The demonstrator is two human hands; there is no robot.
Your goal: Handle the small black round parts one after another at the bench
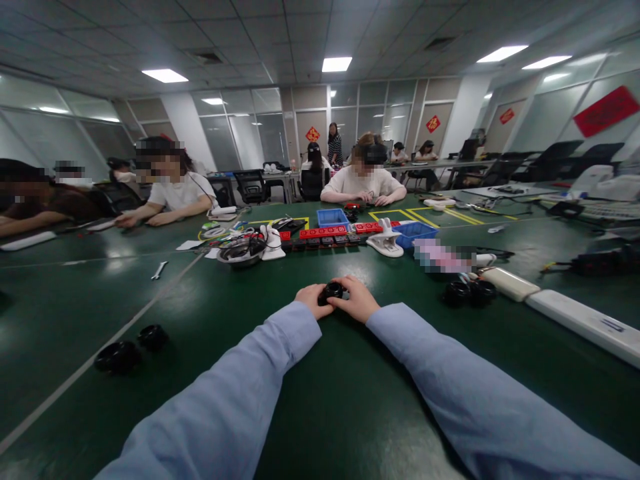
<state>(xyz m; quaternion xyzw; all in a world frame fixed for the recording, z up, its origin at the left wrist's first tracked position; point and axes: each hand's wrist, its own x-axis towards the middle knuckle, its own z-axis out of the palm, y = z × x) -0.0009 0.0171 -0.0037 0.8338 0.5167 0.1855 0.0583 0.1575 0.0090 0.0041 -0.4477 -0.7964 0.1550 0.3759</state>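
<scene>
Between my two hands, at the middle of the green table, is a round black part [332,292] with a ring-like top; its exact kind cannot be told. My left hand [311,301] wraps around its left side. From the right, my right hand [357,300] closes on it, the thumb across its near side. Two similar black round parts [118,357] lie on the table to the left, beside my left forearm. Another pair of black round parts [458,293] sits to the right of my right hand.
A small wrench [159,270] lies at left. Across the middle stand red-topped organizer strips [323,232], blue bins [333,218], a white clip-like base [385,241] and a metal bowl [242,252] with cables. Long white housings [585,323] lie at right. A co-worker [364,177] sits opposite.
</scene>
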